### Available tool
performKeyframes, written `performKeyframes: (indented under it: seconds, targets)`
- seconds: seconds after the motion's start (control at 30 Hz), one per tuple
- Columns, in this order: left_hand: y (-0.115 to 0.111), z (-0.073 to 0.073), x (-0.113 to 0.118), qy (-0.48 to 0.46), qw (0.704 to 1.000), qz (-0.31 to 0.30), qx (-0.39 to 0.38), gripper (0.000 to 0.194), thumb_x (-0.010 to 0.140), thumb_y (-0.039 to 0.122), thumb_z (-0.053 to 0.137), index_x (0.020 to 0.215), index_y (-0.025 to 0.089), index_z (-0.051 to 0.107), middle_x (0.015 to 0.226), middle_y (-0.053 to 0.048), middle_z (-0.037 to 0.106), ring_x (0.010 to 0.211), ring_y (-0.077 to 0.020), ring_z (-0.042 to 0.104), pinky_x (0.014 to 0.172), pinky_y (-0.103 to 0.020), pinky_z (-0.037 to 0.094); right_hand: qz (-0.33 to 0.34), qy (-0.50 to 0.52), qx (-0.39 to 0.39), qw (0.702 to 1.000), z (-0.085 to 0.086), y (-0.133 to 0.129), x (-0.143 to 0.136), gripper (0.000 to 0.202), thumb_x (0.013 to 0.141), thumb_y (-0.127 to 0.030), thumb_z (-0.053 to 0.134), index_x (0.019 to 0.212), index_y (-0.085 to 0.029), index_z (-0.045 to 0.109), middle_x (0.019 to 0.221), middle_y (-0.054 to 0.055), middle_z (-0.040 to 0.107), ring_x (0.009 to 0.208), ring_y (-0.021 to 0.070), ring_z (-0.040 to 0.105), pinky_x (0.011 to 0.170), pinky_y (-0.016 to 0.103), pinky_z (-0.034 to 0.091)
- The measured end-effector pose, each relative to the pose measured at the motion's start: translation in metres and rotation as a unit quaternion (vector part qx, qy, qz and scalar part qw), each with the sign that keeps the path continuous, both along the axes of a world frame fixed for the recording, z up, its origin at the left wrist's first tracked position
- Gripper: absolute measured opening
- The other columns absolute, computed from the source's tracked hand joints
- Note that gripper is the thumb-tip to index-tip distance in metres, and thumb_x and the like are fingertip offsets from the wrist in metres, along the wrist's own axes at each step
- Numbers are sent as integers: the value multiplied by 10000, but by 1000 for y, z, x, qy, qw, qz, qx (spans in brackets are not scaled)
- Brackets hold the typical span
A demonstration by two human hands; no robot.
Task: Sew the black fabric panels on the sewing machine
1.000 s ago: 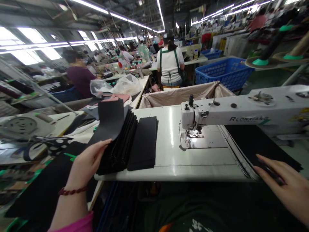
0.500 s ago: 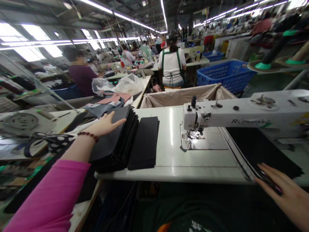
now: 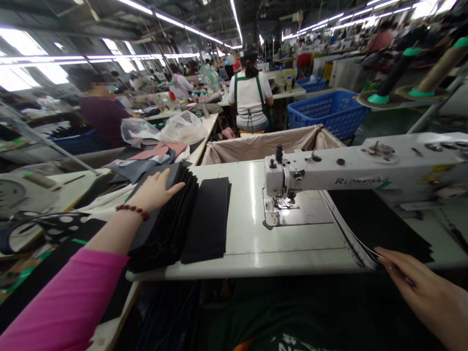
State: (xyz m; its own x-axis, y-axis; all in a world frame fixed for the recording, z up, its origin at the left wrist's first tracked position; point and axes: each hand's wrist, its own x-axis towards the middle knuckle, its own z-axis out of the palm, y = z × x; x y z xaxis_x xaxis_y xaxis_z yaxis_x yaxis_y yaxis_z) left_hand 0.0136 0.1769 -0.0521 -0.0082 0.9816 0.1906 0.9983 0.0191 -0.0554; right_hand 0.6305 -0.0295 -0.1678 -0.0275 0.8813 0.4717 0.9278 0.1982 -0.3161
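My left hand (image 3: pixel 155 191) lies with spread fingers on top of a tall stack of black pieces (image 3: pixel 170 214), left of the sewing machine (image 3: pixel 329 170). Beside that stack is a lower pile of narrow black pieces (image 3: pixel 207 219). At the right, my right hand (image 3: pixel 413 278) pinches the near edge of a layered pile of black pieces (image 3: pixel 376 224) with pale edges, which lies under the machine's arm. A small dark tool, partly hidden, also rests in that hand.
Behind the table stands a fabric-lined bin (image 3: pixel 263 145), with a blue basket (image 3: pixel 329 112) beyond it. A person in a white top (image 3: pixel 252 97) sits ahead. Thread cones (image 3: pixel 382 97) stand at the upper right.
My right hand has closed its fingers on the edge of the right pile. My left hand stays on the tall stack. The whole view has shifted slightly.
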Motion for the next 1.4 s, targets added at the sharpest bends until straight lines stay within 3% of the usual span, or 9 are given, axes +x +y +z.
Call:
performKeyframes:
  seconds: [0.13,0.23,0.37,0.43,0.53,0.6,0.77,0.93,1.4]
  targets:
    - [-44,5,88,-82,981,-178,14,635,952,573,372,1433,161,328,1455,-91,412,1339,-263,382,1128,-406,288,128,-11,-24,991,15,-11,-29,303,902,-312,539,1200,-281,586,1106,62,678,942,203,645,829,323,468]
    - [-84,-12,175,-172,928,-324,-69,483,991,428,371,1441,257,326,1496,-12,369,1365,-204,363,1150,-381,296,263,21,-80,961,31,-14,-92,190,921,-232,500,1070,-228,617,925,48,685,759,160,619,684,290,431]
    - [-117,-80,268,-235,839,-469,-144,461,1003,302,360,1458,255,298,1521,-10,331,1396,-148,307,1136,-304,333,405,38,-195,892,30,-8,-173,165,904,-292,520,816,-198,623,743,14,641,648,144,568,578,280,344]
    - [-125,-121,291,-198,832,-498,-143,526,973,321,447,1464,219,290,1526,-44,318,1417,-182,261,1152,-339,301,448,80,-237,858,23,-3,-192,196,892,-359,561,817,-197,641,742,-3,650,637,126,580,558,261,343]
    - [-134,-162,288,-142,858,-478,-120,581,965,357,454,1485,208,242,1543,-53,270,1427,-208,229,1174,-394,241,467,165,-290,819,13,14,-193,275,908,-462,547,949,-216,663,840,-11,690,717,113,624,622,215,412]
    - [-138,-171,269,-125,879,-447,-107,583,968,356,437,1491,211,225,1552,-49,241,1432,-207,210,1179,-401,225,426,189,-281,839,6,35,-183,296,953,-435,470,1092,-229,631,1004,14,698,876,133,639,756,222,456]
    - [-134,-162,223,-131,930,-333,-88,537,983,288,408,1489,246,230,1549,-35,257,1427,-203,225,1170,-425,248,243,18,-210,947,-20,109,-171,418,965,-298,382,1380,-284,427,1439,36,458,1124,210,586,853,329,501]
    - [-105,-162,217,-147,936,-311,-79,499,987,306,405,1468,263,281,1544,-39,272,1422,-209,242,1164,-432,254,209,-99,-205,951,-39,143,-177,510,926,-261,436,1428,-312,361,1459,12,426,1039,212,634,779,330,535]
    - [-54,-166,243,-197,922,-323,-81,474,967,325,450,1418,208,360,1522,-78,322,1425,-207,240,1164,-424,249,145,-86,-179,969,-44,140,-177,488,929,-248,453,1412,-294,401,1409,37,488,1018,210,631,788,319,517]
